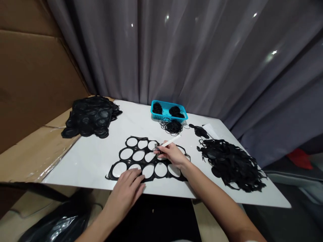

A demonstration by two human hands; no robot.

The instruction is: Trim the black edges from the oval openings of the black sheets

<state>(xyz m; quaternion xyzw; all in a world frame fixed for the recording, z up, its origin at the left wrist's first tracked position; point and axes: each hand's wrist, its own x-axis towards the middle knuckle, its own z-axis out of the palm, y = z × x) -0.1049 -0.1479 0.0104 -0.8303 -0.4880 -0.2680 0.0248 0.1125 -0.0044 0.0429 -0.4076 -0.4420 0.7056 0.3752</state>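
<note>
Pinching a white pen-like tool [172,139] in my right grip [173,154], over the holey black sheet [141,163] lying flat on the counter [88,168]. My left grip [128,184] is palm-down, fingers loosely spread, on the sheet's near edge lol

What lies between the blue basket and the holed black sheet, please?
In the head view, thin black rings lie between the basket and the sheet; the white tool in the right hand juts toward them.

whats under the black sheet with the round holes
Through its holes, the black sheet shows the white tabletop beneath. Whatever lies under its solid parts is covered, and the left hand and right hand hide some holes.
</note>
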